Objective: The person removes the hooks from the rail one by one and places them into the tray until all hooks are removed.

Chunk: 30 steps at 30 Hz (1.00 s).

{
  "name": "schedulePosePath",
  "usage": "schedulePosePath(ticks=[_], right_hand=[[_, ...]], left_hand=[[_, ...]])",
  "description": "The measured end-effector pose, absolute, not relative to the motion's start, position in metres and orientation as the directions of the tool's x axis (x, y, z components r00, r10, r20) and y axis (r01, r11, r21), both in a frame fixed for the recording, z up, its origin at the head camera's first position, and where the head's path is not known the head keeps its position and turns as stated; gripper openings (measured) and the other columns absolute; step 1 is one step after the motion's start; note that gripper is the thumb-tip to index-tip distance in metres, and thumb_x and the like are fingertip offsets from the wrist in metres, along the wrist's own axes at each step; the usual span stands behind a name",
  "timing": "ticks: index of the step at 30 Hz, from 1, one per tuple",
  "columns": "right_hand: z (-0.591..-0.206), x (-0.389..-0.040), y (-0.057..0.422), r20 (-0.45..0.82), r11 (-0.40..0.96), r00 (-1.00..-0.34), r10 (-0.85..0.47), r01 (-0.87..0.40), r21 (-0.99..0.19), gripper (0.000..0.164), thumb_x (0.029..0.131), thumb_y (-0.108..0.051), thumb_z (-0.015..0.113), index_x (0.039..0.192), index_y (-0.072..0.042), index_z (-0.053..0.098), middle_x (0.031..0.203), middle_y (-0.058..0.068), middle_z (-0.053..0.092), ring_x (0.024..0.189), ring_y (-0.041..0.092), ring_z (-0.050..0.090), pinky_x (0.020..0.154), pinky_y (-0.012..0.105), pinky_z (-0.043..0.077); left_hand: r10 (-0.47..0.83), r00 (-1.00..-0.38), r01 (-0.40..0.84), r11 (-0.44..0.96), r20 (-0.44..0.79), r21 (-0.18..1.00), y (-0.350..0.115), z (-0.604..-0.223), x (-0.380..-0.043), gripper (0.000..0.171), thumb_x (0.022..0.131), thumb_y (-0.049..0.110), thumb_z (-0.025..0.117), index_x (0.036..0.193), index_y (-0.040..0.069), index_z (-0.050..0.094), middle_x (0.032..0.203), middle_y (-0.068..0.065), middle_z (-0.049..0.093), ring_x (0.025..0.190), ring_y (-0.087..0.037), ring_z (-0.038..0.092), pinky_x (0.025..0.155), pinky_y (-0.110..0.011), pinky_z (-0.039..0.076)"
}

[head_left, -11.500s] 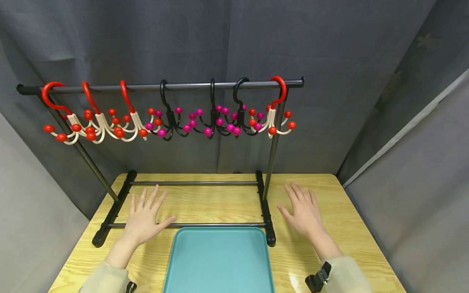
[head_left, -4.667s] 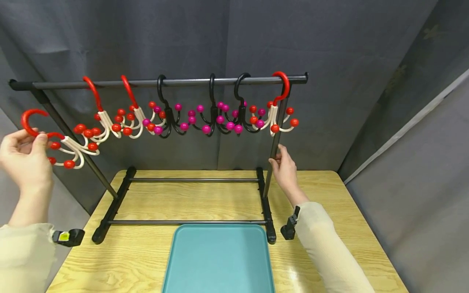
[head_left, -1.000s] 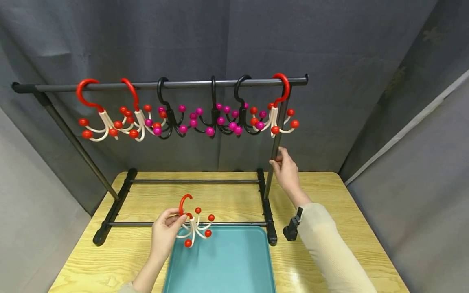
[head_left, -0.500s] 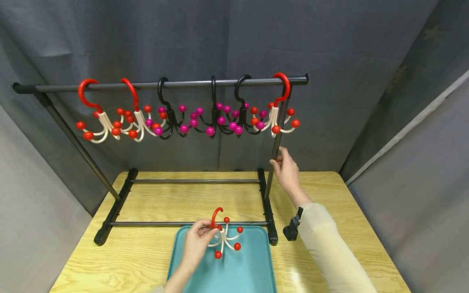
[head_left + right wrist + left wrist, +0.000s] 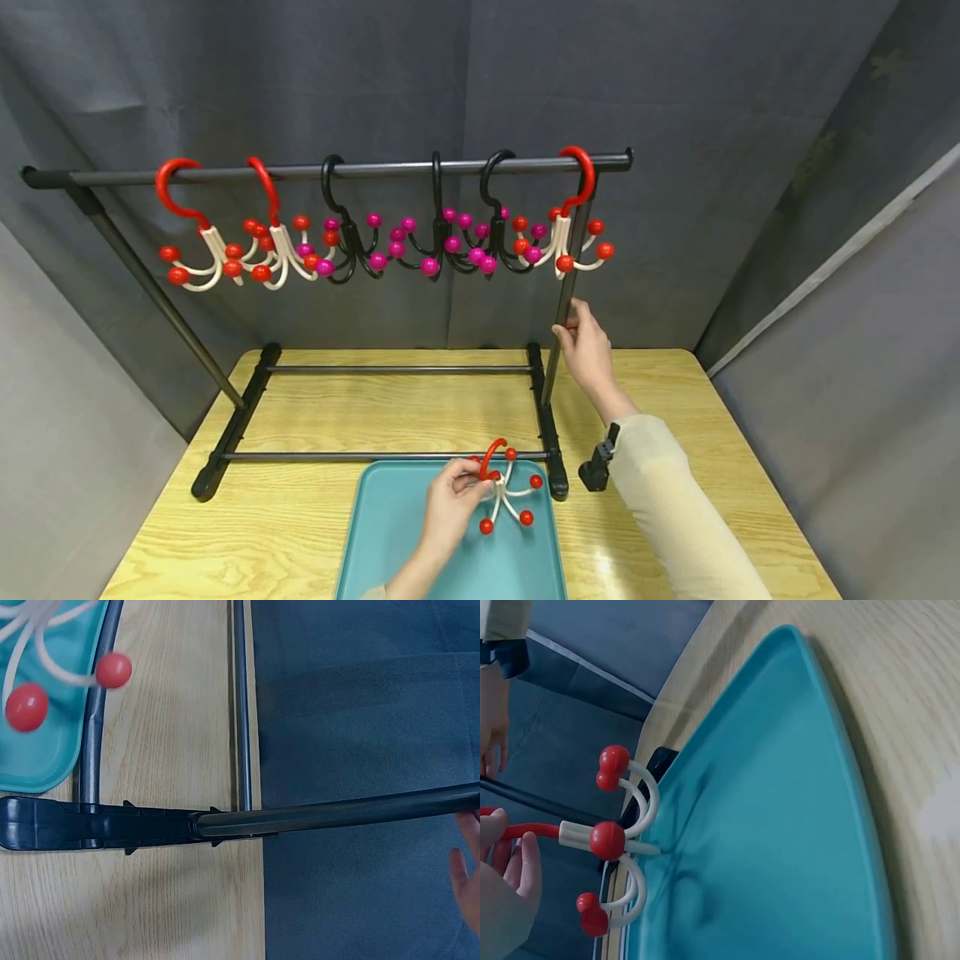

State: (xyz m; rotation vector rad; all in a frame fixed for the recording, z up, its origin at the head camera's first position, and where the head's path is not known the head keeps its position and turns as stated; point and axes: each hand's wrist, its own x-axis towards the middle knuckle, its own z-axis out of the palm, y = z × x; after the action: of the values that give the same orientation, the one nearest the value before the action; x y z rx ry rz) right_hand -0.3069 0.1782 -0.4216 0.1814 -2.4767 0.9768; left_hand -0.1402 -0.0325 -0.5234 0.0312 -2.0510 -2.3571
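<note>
My left hand [image 5: 450, 504] pinches the red hook of a red-and-white octopus hanger [image 5: 501, 483] with ball-tipped arms. It hangs over the right part of the teal tray [image 5: 382, 517]. In the left wrist view the hanger [image 5: 607, 840] is apart from the tray floor, its shadow falling there; some fingers [image 5: 531, 870] show at the hook. My right hand [image 5: 588, 354] holds the right post [image 5: 567, 292] of the black rack, thumb in front and fingers partly hidden behind. At the right wrist view's edge, only part of that hand [image 5: 471, 877] appears by the post.
From the top bar [image 5: 405, 172] hang two red-and-white hangers [image 5: 213, 246] at left, three black hangers with pink balls [image 5: 348, 237] in the middle, and one red-and-white hanger [image 5: 561, 237] at right. The rack's base bar [image 5: 315, 457] runs along the tray's far edge. Grey curtains surround the wooden table [image 5: 675, 467].
The leftmost hanger came off the bar in my left hand, which has carried it rightward over the tray, most recently further right and slightly down. My right hand has stayed on the post.
</note>
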Motion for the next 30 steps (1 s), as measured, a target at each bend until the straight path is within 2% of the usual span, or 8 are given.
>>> schedulePosePath(ticks=[13,24,30], right_hand=[[-0.422,-0.306,0.178,0.466,0.729,-0.883,0.06,-0.28,-0.624,0.046,0.087,-0.018,0.061,0.127,-0.007,0.041,0.096,0.016,0.062,0.086,0.031,0.064,0.074,0.049,0.047],[-0.422,-0.307,0.176,0.474,0.732,-0.879,0.058,-0.285,-0.619,0.046,0.087,-0.018,0.061,0.127,-0.006,0.041,0.096,0.016,0.062,0.084,0.031,0.063,0.073,0.049,0.047],[-0.422,-0.306,0.176,0.483,0.735,-0.874,0.057,-0.291,-0.613,0.045,0.087,-0.018,0.061,0.126,-0.006,0.041,0.094,0.016,0.062,0.082,0.031,0.063,0.071,0.049,0.047]], left_hand=[[0.013,-1.0,-0.009,-0.125,-0.007,0.992,-0.008,-0.508,-0.136,0.015,0.072,-0.014,0.065,0.086,-0.012,0.057,0.094,-0.019,0.057,0.094,-0.037,0.062,0.074,-0.022,0.053],[-0.004,-1.0,-0.021,-0.118,-0.022,0.993,0.002,-0.537,-0.148,0.016,0.073,-0.011,0.066,0.087,-0.007,0.059,0.096,-0.016,0.056,0.094,-0.03,0.064,0.074,-0.023,0.053],[0.007,-1.0,-0.024,-0.052,-0.024,0.998,-0.004,-0.521,-0.14,0.016,0.077,-0.009,0.063,0.091,-0.007,0.057,0.097,-0.022,0.062,0.091,-0.036,0.063,0.072,-0.024,0.054]])
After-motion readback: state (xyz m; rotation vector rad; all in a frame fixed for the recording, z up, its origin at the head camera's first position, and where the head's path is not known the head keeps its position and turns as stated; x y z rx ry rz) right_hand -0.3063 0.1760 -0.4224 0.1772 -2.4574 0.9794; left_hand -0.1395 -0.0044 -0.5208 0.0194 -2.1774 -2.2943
